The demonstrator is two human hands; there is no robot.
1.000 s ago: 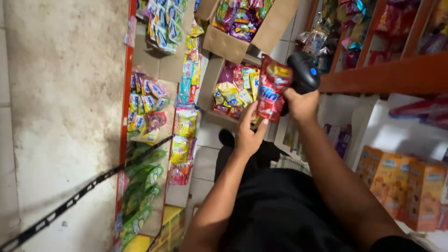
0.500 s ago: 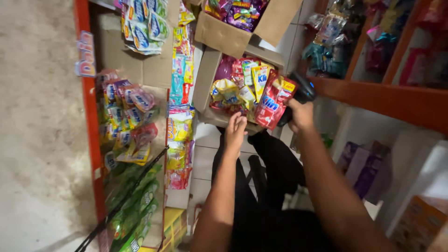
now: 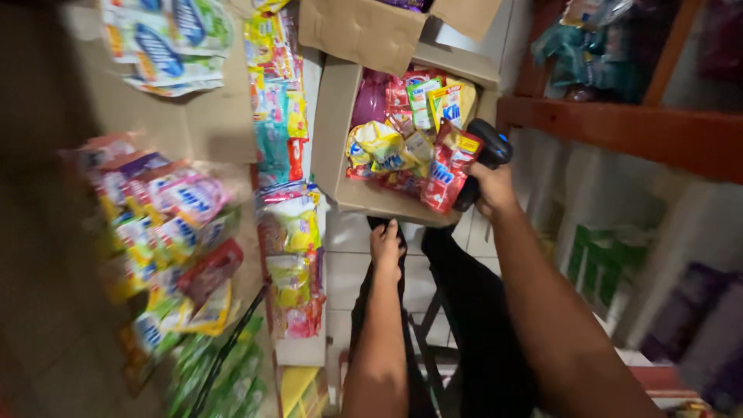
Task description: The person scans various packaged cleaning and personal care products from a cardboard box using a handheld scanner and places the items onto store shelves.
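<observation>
1. Below the camera, centre frame: open cardboard box [image 3: 340,116] filled with small bright snack packets [image 3: 402,139], red, yellow and green, lying loose in a heap.
2. Right hand [image 3: 491,190] is clenched around the grip of a black handheld scanner [image 3: 487,151]. The scanner head sits at the right edge of the box, just beside a red packet [image 3: 445,174] that leans against the box's near right corner. Whether the same hand also pinches that packet cannot be told; the two overlap in view.
3. Left hand [image 3: 385,248] is beneath the near wall of the box, fingers loosely curled and grasping nothing, fingertips at or just under the box's lower edge. Contact with the cardboard cannot be confirmed.
4. Person's dark-clothed legs [image 3: 472,325] show under both forearms, over a pale tiled floor [image 3: 344,267].
5. Left of the box: hanging strips of sachets [image 3: 282,101] in yellow, pink and teal, and further left a blurred rack of mixed packets [image 3: 170,224].
6. Second cardboard box [image 3: 364,31] sits above the first, flaps open.
7. Right side: orange-red shelf edge [image 3: 619,131] with blurred goods above and below it.
</observation>
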